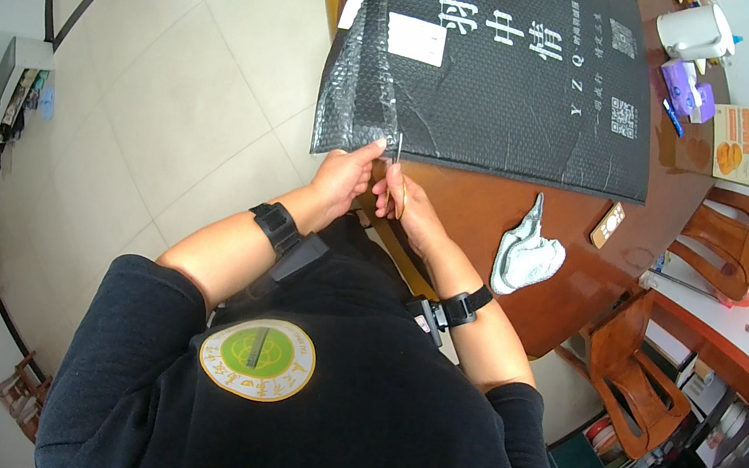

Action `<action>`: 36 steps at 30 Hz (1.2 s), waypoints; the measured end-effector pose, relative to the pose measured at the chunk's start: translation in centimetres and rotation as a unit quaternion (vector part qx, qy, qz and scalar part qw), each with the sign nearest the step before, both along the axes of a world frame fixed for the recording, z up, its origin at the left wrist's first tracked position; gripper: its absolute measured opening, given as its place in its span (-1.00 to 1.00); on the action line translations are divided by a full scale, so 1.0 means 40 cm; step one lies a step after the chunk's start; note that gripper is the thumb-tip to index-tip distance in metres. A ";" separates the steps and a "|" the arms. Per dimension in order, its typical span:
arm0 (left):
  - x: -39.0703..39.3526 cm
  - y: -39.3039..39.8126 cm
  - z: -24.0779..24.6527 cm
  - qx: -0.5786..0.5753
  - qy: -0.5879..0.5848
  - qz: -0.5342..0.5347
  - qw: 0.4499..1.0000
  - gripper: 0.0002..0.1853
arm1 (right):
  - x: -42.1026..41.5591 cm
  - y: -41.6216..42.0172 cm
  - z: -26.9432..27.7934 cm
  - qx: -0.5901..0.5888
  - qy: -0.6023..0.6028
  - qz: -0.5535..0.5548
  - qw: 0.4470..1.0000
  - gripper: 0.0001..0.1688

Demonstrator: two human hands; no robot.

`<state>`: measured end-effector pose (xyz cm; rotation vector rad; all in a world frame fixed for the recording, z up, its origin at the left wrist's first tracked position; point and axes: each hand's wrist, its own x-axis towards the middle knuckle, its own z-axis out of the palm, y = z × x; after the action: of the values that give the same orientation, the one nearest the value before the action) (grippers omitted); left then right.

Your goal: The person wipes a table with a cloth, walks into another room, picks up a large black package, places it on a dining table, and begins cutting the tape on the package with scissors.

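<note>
A large black bubble mailer (pixel 485 118) with printed writing and a white label lies on the brown wooden table (pixel 468 213). Its left end hangs past the table's edge. My left hand (pixel 346 173) pinches the near edge of the mailer close to its left corner, thumb on top. Just to the right, my right hand (pixel 401 201) holds a pair of scissors (pixel 399 150) by the gold-coloured handles. The scissor blades point away from me, at the mailer's near edge beside my left thumb. How far the blades are apart cannot be told.
On the table lie a light green cloth (pixel 528 257), a phone-sized tan object (pixel 607 225), a blue pen (pixel 673 118), a purple tissue pack (pixel 687 90), a white pitcher (pixel 695 33) and a cardboard box (pixel 734 143). Wooden chairs (pixel 648 387) stand at the right.
</note>
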<state>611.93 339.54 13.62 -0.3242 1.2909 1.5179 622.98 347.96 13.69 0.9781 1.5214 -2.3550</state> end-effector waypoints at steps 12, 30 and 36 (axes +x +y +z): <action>-0.001 -0.003 0.000 -0.003 -0.001 -0.006 1.000 -0.65 | -0.010 -0.005 -0.005 0.014 -0.021 -0.012 1.000 -0.36; -0.002 -0.013 -0.030 -0.001 -0.008 -0.024 1.000 -0.72 | -0.008 -0.007 -0.014 0.021 -0.031 -0.022 0.999 -0.37; -0.003 -0.012 -0.036 -0.001 -0.014 -0.022 1.000 -0.72 | -0.004 -0.010 -0.043 0.019 -0.031 -0.033 0.999 -0.40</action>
<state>611.81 339.05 12.19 -0.3156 1.2698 1.4692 622.84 347.55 11.95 1.1166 1.5393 -2.3233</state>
